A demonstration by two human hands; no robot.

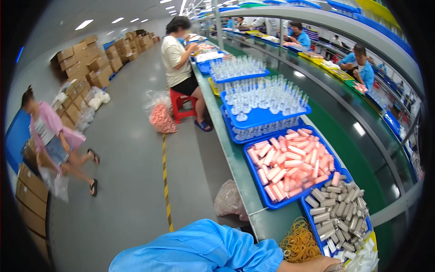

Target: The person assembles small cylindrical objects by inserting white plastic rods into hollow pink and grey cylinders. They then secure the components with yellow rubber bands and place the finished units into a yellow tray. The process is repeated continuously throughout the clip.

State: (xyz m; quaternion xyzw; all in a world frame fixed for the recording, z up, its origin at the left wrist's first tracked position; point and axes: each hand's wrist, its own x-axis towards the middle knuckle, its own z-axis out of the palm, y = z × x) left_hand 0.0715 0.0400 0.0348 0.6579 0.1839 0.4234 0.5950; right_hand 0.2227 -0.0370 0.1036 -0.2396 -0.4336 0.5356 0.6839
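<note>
My left arm, in a bright blue sleeve, crosses the bottom of the head view. My left hand [322, 264] is beside the clear-and-white pieces [364, 259] at the lower right. The lower edge cuts it off, so its fingers and anything they hold are mostly hidden. Next to the wrist lies a tangled heap of tan rubber bands [300, 242]. Just beyond it, a blue tray [312, 223] carries many grey cylindrical tubes [340, 213]. Farther along, another blue tray [254, 174] holds pink cylindrical tubes [294, 158]. My right hand does not show.
Blue trays [253, 119] of upright clear tubes stand stacked farther up the green bench [267, 225]. A seated person [176, 54] works there; another walks at left. Plastic bags [230, 199] lie beside the bench. A green conveyor [335, 122] runs along its right side, below metal rails.
</note>
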